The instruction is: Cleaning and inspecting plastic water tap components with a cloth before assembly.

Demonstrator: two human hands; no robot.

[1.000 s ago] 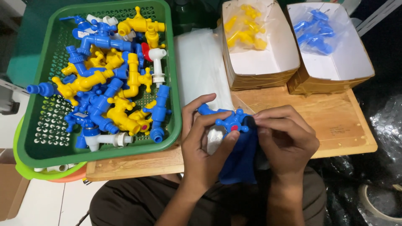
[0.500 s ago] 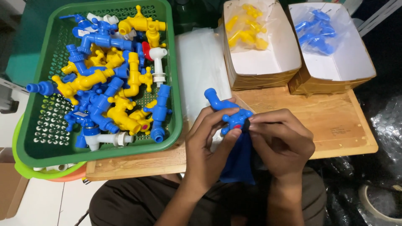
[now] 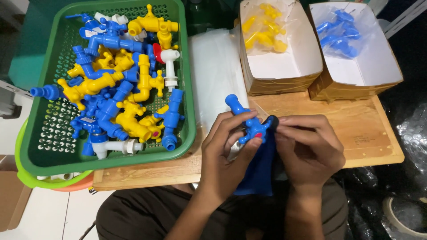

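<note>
Holding a blue plastic tap (image 3: pixel 247 122) above the near edge of the wooden surface (image 3: pixel 347 120), the left hand (image 3: pixel 222 155) has its fingers closed around the tap's body and cross handle. The right hand (image 3: pixel 307 149) pinches its fingers narrow at the tap's right end, on a small dark part. A blue cloth (image 3: pixel 260 171) hangs beneath. A green basket (image 3: pixel 40 115) of taps sits at the left edge, two cardboard boxes (image 3: pixel 284 82) at the far edge.
</note>
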